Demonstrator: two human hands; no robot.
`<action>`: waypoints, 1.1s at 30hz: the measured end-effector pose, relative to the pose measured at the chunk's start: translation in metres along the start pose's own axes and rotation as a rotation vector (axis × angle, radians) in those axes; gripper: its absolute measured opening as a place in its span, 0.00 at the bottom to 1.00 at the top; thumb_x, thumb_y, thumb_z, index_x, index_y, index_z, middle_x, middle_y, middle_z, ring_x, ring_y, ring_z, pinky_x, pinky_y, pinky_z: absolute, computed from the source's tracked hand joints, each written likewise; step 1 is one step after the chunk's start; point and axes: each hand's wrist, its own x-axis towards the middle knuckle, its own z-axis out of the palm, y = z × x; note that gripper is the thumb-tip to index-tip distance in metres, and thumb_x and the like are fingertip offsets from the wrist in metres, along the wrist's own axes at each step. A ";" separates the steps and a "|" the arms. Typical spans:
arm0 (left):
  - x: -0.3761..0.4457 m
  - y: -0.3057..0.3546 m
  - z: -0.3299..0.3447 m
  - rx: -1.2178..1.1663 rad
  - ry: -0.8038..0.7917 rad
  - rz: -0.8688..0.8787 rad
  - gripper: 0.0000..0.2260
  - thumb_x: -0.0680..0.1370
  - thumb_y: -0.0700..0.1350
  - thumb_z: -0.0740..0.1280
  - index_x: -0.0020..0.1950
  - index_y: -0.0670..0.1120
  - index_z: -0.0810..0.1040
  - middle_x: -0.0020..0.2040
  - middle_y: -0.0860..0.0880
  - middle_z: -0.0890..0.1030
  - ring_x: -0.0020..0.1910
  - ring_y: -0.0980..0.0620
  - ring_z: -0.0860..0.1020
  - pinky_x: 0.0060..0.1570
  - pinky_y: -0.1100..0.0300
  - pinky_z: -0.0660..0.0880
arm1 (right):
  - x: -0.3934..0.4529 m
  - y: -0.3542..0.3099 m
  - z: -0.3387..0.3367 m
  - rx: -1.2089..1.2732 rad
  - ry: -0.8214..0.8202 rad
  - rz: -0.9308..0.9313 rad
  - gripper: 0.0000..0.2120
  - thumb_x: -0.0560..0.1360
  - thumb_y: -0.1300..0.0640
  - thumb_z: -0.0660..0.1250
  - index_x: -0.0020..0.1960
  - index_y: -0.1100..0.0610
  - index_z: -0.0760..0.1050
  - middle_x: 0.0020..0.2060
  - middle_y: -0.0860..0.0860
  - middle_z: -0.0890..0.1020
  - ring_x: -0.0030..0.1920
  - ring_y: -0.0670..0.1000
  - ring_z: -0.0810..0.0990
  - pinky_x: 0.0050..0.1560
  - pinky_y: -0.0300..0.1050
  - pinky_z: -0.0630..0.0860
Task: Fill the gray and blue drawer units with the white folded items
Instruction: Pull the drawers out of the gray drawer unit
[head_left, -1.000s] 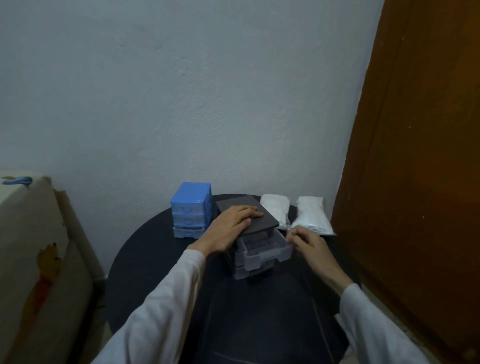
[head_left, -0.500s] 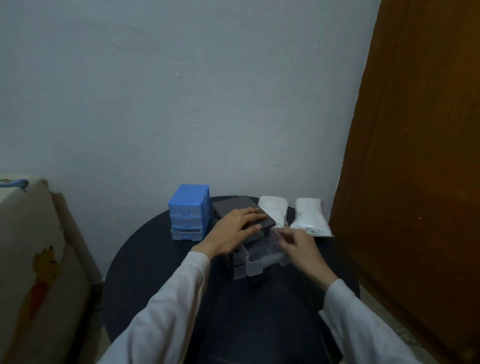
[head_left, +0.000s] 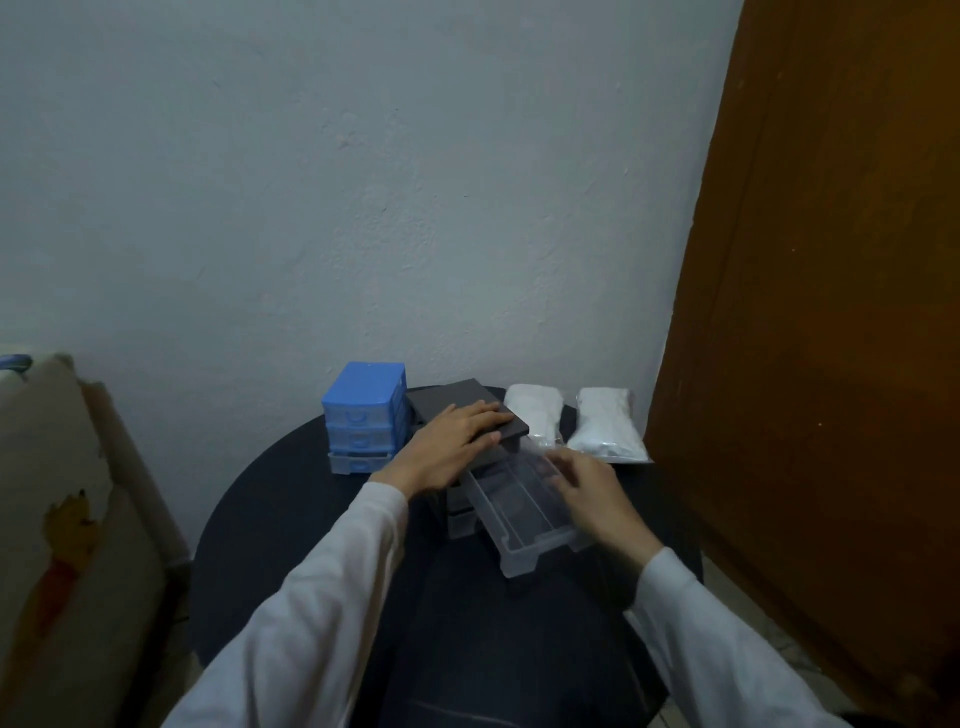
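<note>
— So where does the gray plastic drawer unit (head_left: 457, 421) sit?

— Near the middle of the round dark table (head_left: 270, 519), just right of the blue plastic three-drawer unit (head_left: 363, 415). Its flat dark top is turned at an angle, its front facing toward the person and to the right.

— And the hands?

— The left hand (head_left: 447, 447) lies flat on the gray unit's top, fingers straight and spread — pressing down, gripping nothing. The right hand (head_left: 597, 493) is at the clear plastic drawer (head_left: 524, 514), along its right side. That hand is blurred, so I cannot tell whether its fingers curl round the wall or only touch it.

— Which way does the drawer run?

— Its long axis runs from the unit's top slot outward, toward the person and slightly right. It is drawn far out, the near end with its handle lip hanging over the table. Dividers show along its length; whether it holds anything I cannot make out.

— The white folded items?

— Two white folded items in clear wrappers, one (head_left: 535, 415) just right of the gray unit and the other (head_left: 605, 426) beside it, both long-ways away from the person, at the table's far right edge near the brown wooden door (head_left: 805, 312).
</note>
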 end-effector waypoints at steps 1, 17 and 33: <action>0.001 0.000 0.000 -0.002 -0.007 -0.003 0.19 0.83 0.49 0.52 0.74 0.51 0.62 0.75 0.50 0.60 0.75 0.53 0.55 0.73 0.52 0.46 | -0.004 0.004 -0.004 0.022 -0.003 0.016 0.15 0.79 0.61 0.57 0.66 0.55 0.70 0.62 0.53 0.75 0.62 0.51 0.73 0.56 0.41 0.71; 0.003 -0.009 -0.001 0.007 -0.006 -0.028 0.18 0.83 0.47 0.52 0.74 0.52 0.62 0.76 0.50 0.59 0.76 0.54 0.53 0.73 0.53 0.45 | 0.011 0.081 -0.034 -0.024 0.103 0.309 0.15 0.80 0.61 0.57 0.66 0.58 0.70 0.63 0.56 0.75 0.62 0.55 0.75 0.60 0.50 0.73; 0.001 -0.009 0.006 -0.012 0.065 -0.040 0.18 0.83 0.46 0.53 0.73 0.52 0.63 0.75 0.51 0.61 0.75 0.55 0.54 0.73 0.54 0.44 | 0.034 0.014 0.034 0.281 0.004 0.134 0.20 0.77 0.64 0.62 0.68 0.62 0.68 0.63 0.55 0.75 0.65 0.53 0.73 0.63 0.42 0.66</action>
